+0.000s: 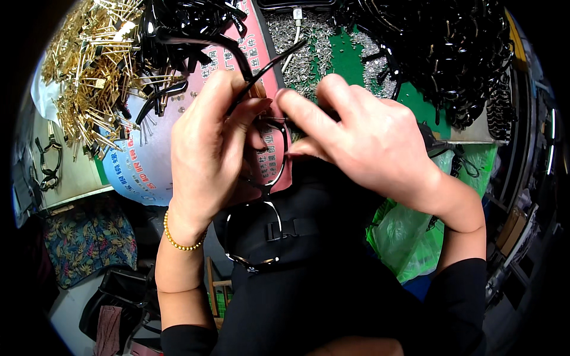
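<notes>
Above my lap I hold a black eyeglass frame [266, 191], its two rims hanging down one below the other. My left hand [205, 139] is closed around the upper end of the frame and a black temple arm [261, 75] that sticks up past the fingers. My right hand [368, 133] is at the same end, fingers bent and thumb beside the upper rim, near the hinge. Whatever small thing lies between the right fingertips is hidden. The lower rim dangles in front of my black clothing.
Gold metal temple parts [89, 89] are heaped at the far left, beside black temple arms [178, 26]. Small silver screws [306, 56] lie on a green surface [344, 56], with black frames [451, 53] piled right. A printed sheet [148, 160] covers the table edge; a green bag [409, 237] hangs right.
</notes>
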`<state>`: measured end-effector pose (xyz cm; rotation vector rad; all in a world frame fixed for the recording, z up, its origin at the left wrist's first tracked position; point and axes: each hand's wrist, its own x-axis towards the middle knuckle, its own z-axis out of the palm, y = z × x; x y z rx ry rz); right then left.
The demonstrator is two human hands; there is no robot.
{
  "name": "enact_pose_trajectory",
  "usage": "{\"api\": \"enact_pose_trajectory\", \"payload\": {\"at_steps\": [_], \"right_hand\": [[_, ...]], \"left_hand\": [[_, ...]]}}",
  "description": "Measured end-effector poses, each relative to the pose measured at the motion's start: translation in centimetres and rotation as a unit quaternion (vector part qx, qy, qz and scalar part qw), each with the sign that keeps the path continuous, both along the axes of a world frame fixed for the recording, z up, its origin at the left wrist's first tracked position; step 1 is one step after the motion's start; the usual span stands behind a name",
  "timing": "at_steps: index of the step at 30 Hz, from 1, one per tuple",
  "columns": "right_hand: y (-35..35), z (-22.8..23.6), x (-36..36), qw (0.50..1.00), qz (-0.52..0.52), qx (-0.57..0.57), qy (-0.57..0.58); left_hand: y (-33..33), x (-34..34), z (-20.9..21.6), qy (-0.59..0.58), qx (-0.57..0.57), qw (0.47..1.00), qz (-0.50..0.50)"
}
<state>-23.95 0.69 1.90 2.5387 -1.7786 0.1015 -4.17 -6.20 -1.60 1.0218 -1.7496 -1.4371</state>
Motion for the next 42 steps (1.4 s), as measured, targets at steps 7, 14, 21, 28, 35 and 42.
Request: {"api": "enact_pose_trajectory", "payload": {"at_steps": [7, 14, 21, 28, 35, 42], "right_hand": [[2.7, 2.2, -1.5, 0.994, -0.051, 0.098, -0.002], [3.9, 2.7, -2.9, 0.980, -0.098, 0.140, -0.098], [3.3, 2.2, -2.6, 0.982, -0.109, 0.126, -0.084], [2.9, 1.9, -2.3, 0.984, -0.110, 0.122, -0.071], [3.1, 2.2, -2.1, 0.987, -0.098, 0.125, -0.020], [2.7, 3.7, -1.7, 0.952, -0.074, 0.156, -0.251]], "left_hand": [[-3.7, -2.3, -0.6, 0.021, -0.152, 0.976, 0.154], [-2.8, -2.4, -0.2, 0.131, -0.165, 0.955, 0.209], [1.2, 2.4, 1.5, 0.221, 0.045, 0.947, 0.227], [3.2, 3.7, -1.2, 0.024, -0.189, 0.944, 0.269], [4.9, 5.5, -0.5, -0.164, -0.392, 0.902, 0.083], [6.4, 3.0, -1.9, -0.116, -0.385, 0.915, 0.029]]}}
